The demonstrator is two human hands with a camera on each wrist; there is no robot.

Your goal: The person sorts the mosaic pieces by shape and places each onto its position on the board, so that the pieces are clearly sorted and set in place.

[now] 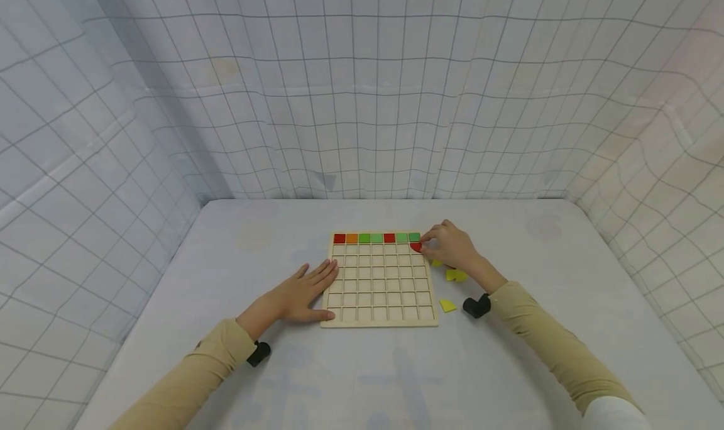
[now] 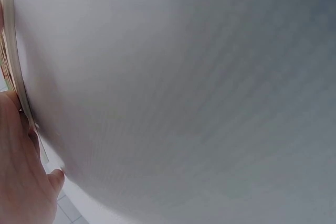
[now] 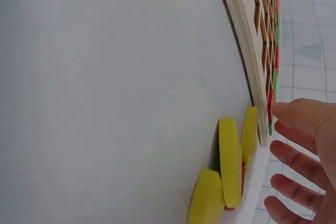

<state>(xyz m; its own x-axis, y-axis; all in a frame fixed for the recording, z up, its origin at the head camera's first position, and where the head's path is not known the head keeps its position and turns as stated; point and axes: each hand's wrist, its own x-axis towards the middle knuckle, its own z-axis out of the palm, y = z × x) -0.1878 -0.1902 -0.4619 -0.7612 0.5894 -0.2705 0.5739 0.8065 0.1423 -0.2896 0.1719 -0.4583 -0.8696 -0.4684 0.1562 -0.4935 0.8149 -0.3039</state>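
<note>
A pale wooden grid board (image 1: 380, 324) lies flat on the white table. Colored tiles in red, orange and green fill its far row, among them an orange tile (image 1: 352, 238). With thumb and fingertips, my right hand (image 1: 449, 246) pinches a red piece (image 1: 415, 246) with a curved edge at the right end of the second row; the right wrist view shows the thumb against this red piece (image 3: 270, 106). My left hand (image 1: 300, 295) rests with spread, straight fingers on the board's left edge. In the left wrist view, only part of that hand (image 2: 23, 166) shows.
Several yellow pieces lie right of the board, including a separate one (image 1: 447, 305) near its lower right side and a cluster (image 1: 455, 275) under the right wrist. Some red shows behind the yellow pieces (image 3: 230, 161). A white gridded curtain (image 1: 362, 103) surrounds the table.
</note>
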